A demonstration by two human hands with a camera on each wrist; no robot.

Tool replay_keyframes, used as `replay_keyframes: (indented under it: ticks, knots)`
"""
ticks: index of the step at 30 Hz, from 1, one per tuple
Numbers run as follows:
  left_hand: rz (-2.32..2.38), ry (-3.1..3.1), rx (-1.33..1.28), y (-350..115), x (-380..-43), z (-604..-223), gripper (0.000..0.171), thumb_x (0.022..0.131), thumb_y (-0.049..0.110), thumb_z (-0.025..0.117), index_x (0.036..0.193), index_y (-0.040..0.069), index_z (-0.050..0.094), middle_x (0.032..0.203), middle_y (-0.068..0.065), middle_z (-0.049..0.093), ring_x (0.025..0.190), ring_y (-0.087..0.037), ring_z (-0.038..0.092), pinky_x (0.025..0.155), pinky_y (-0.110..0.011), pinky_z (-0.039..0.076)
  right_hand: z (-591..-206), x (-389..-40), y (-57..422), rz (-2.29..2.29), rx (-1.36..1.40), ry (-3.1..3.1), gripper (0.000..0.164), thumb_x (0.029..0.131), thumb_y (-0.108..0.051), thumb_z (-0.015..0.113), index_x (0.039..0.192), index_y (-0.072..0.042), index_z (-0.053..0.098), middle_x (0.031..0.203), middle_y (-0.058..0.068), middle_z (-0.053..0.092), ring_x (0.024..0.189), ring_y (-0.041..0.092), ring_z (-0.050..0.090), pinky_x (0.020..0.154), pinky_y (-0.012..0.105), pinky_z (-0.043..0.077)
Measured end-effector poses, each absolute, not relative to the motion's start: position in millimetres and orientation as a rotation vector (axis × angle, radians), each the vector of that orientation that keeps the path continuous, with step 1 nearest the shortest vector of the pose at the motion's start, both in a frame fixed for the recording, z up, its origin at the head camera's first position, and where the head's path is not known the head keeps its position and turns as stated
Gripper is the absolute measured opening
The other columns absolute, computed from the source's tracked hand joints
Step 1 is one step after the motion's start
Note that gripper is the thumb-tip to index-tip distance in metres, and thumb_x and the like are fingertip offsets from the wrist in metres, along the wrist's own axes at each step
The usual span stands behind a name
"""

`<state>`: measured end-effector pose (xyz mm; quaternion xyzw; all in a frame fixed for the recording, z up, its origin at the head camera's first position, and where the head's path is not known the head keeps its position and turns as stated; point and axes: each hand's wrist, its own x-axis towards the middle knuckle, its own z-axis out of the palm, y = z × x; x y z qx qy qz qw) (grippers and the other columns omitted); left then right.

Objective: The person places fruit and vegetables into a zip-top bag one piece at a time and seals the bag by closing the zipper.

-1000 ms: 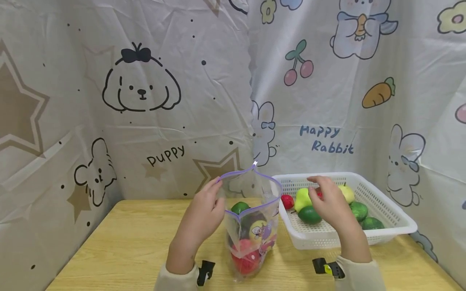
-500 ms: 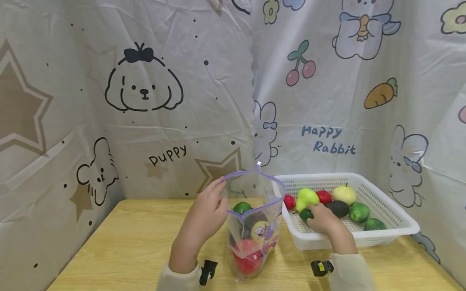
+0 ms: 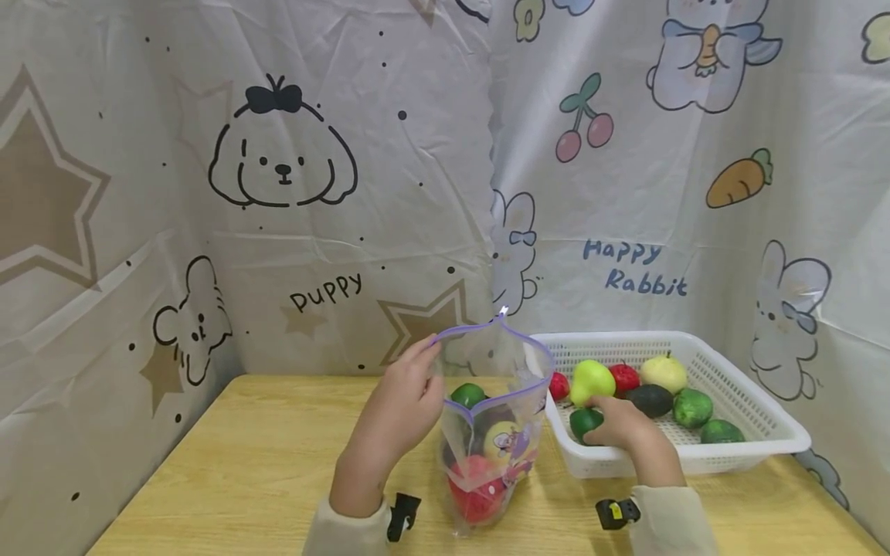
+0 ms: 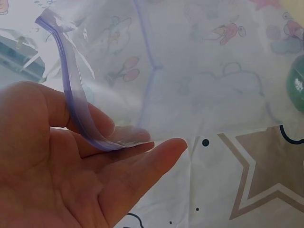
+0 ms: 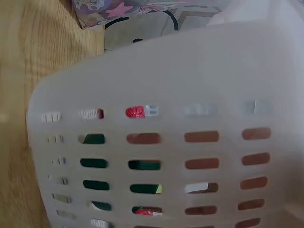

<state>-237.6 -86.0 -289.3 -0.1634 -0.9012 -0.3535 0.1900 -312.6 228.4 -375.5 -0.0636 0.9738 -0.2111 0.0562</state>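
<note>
My left hand pinches the purple zip edge of a clear zip bag, which stands upright with its mouth wide. Close up in the left wrist view, that edge passes between the fingers. Inside the bag are a red fruit at the bottom and a green one higher up. To the right, my right hand reaches into a white slotted basket, thumb and fingers around a dark green oval fruit. In the right wrist view the basket's wall hides most of that hand.
Around the right hand in the basket lie a green pear, red fruits, a pale yellow fruit, a blackish oval fruit and green ones. A printed curtain hangs behind the wooden table.
My right hand has come down from above the basket and taken hold of the dark green oval fruit. My left hand keeps its hold on the bag. The head view has shifted slightly left.
</note>
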Motion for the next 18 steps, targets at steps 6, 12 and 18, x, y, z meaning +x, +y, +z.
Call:
replay_keyframes:
  ticks: [6, 12, 18]
  knots:
    - [-0.988, -2.530, -0.468, -83.7, -237.8, -290.2, 0.046, 0.090, 0.011, 0.038, 0.133, 0.001, 0.049, 0.147, -0.009, 0.042, 0.116, -0.020, 0.049, 0.061, -0.034, 0.043, -375.6, -312.7, 227.9, -0.671, -0.214, 2.949, 0.054, 0.074, -0.015, 0.071, 0.124, 0.000, 0.055, 0.122, 0.028, 0.059, 0.108, 0.043, 0.053, 0.088, 0.065, 0.044]
    - [-0.979, -2.540, -0.465, -82.6, -238.5, -290.1, 0.046, 0.090, 0.011, 0.038, 0.134, 0.001, 0.049, 0.148, -0.009, 0.041, 0.069, -0.013, 0.052, 0.057, -0.032, 0.041, -376.0, -313.6, 228.3, -0.676, -0.228, 2.960, 0.049, 0.072, -0.015, 0.072, 0.118, -0.003, 0.059, 0.118, 0.026, 0.061, 0.103, 0.038, 0.055, 0.086, 0.063, 0.046]
    - [-0.990, -2.547, -0.459, -81.9, -238.4, -290.1, 0.047, 0.090, 0.011, 0.037, 0.135, 0.002, 0.048, 0.149, -0.008, 0.040, 0.055, -0.013, 0.040, 0.054, -0.031, 0.039, -376.1, -313.7, 228.5, -0.673, -0.272, 2.968, 0.049, 0.072, -0.015, 0.072, 0.117, -0.002, 0.059, 0.117, 0.025, 0.062, 0.104, 0.038, 0.056, 0.087, 0.063, 0.046]
